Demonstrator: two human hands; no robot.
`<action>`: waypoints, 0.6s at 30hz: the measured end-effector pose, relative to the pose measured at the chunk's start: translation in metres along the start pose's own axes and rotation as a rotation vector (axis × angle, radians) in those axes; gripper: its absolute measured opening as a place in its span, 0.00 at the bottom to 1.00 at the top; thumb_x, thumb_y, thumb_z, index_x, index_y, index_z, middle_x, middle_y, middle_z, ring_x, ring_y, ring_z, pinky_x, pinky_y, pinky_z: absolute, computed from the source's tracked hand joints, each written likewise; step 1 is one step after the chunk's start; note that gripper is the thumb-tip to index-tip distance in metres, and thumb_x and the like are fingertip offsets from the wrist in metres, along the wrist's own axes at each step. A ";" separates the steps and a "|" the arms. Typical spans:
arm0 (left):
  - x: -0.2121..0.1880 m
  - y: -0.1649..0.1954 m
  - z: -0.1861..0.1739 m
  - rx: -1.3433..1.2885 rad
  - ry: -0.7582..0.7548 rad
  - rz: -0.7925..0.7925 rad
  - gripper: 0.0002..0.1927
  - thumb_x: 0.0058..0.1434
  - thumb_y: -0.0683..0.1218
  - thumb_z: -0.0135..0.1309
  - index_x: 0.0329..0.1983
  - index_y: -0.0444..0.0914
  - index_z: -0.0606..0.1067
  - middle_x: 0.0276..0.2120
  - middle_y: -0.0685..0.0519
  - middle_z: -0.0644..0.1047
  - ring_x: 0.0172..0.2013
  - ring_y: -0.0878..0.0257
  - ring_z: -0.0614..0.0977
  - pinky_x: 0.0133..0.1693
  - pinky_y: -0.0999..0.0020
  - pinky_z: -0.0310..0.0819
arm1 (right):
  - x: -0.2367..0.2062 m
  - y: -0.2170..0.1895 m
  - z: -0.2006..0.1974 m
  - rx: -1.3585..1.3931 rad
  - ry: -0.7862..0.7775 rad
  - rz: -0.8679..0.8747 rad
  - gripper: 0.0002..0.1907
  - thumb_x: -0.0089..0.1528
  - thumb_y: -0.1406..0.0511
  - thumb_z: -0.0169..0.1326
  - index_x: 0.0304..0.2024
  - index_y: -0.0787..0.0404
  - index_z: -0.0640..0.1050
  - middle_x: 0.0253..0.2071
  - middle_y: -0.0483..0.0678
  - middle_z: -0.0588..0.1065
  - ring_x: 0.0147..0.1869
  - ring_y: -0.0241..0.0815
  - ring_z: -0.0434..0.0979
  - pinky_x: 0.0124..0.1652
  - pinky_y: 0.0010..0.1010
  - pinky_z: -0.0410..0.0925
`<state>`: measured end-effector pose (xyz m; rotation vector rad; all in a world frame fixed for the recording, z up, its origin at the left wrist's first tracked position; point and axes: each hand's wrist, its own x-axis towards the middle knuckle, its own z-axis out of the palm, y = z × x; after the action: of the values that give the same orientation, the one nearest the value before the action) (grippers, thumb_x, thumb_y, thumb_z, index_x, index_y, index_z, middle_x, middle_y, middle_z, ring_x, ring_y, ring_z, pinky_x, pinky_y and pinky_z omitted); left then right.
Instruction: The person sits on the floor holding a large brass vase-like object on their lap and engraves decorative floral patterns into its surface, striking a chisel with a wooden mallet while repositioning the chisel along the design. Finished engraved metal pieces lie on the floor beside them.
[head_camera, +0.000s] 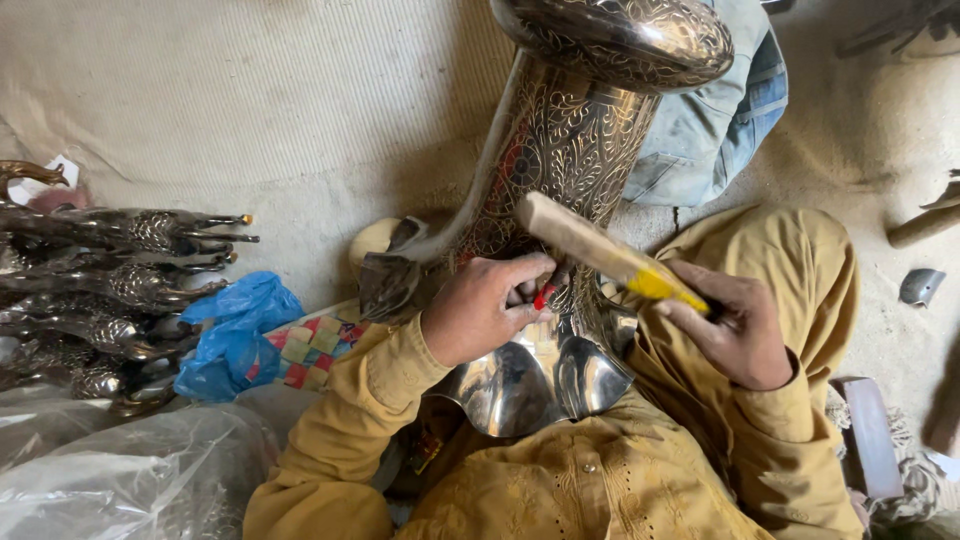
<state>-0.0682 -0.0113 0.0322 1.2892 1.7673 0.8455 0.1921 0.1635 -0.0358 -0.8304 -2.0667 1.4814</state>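
A tall engraved metal vase lies tilted across my lap, its flared polished base toward me. My left hand rests on the vase's lower body, fingers pinched on a small red-tipped tool set against the engraved surface. My right hand grips a wooden stick with yellow tape on it, raised at a slant above the small tool. Both sleeves are mustard yellow.
Several dark engraved metal animal figures lie in a row at the left. A blue plastic bag and clear plastic wrapping sit beside them. Folded denim cloth lies behind the vase. A wooden block stands at the right.
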 end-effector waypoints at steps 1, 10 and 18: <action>-0.001 -0.001 0.001 -0.005 -0.013 -0.045 0.25 0.55 0.43 0.69 0.55 0.36 0.75 0.30 0.47 0.80 0.27 0.60 0.81 0.32 0.65 0.77 | 0.002 -0.001 -0.001 -0.131 -0.093 -0.110 0.25 0.60 0.63 0.64 0.56 0.70 0.79 0.44 0.55 0.82 0.38 0.37 0.82 0.39 0.26 0.74; -0.002 -0.005 0.007 -0.059 0.030 0.060 0.30 0.54 0.43 0.70 0.59 0.33 0.73 0.35 0.47 0.81 0.30 0.64 0.83 0.33 0.68 0.79 | 0.001 0.000 -0.006 0.149 0.028 0.006 0.22 0.66 0.63 0.60 0.61 0.67 0.80 0.43 0.52 0.83 0.30 0.33 0.77 0.30 0.20 0.69; -0.002 -0.005 0.007 -0.017 0.019 0.022 0.29 0.53 0.44 0.70 0.57 0.34 0.75 0.32 0.48 0.81 0.27 0.61 0.81 0.31 0.66 0.77 | -0.001 0.018 -0.012 0.053 -0.115 0.027 0.24 0.62 0.63 0.62 0.59 0.66 0.80 0.42 0.51 0.84 0.30 0.34 0.79 0.31 0.25 0.71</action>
<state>-0.0637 -0.0145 0.0251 1.2953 1.7606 0.8861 0.2044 0.1753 -0.0489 -0.7715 -2.0958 1.6267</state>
